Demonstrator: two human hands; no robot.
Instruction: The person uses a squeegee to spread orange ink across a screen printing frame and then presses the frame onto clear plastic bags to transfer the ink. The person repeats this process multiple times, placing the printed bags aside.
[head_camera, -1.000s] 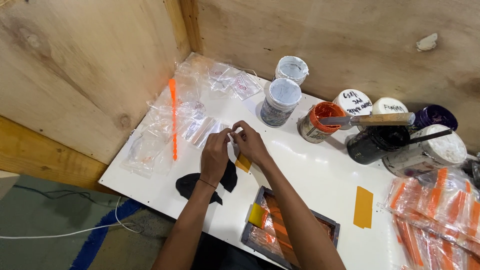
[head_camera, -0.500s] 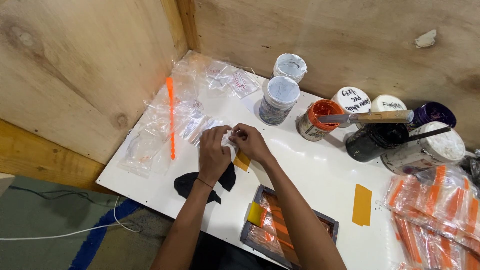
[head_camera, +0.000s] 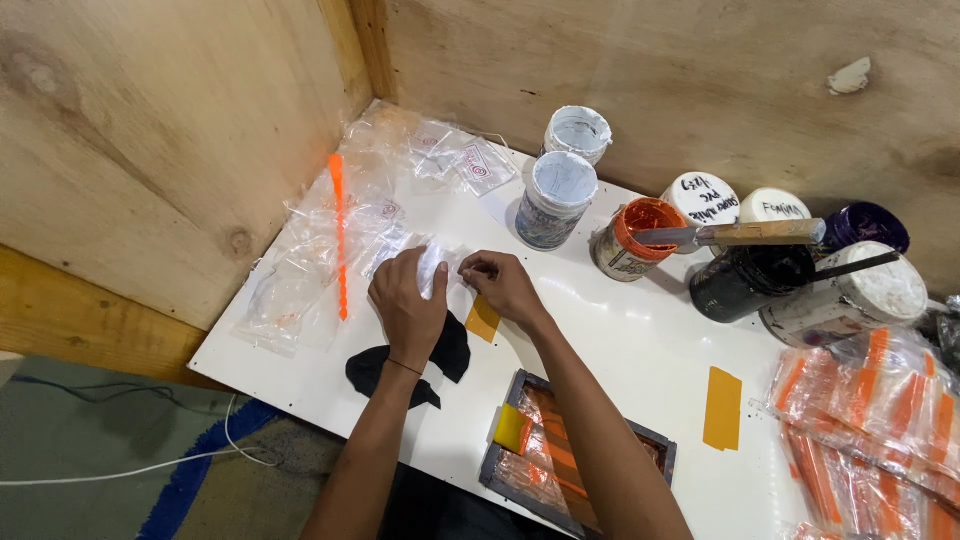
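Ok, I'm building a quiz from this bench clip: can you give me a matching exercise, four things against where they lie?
Things:
1. clear plastic pouch
2. black cloth
3. orange strip
4. flat scraper

Places:
A. across the rim of the open orange paint can
B. on the heap of clear bags by the left wall
C. between the left hand and right hand
D. on the white table, under the left wrist

Pairs: 1-C, 2-D, 3-B, 4-A
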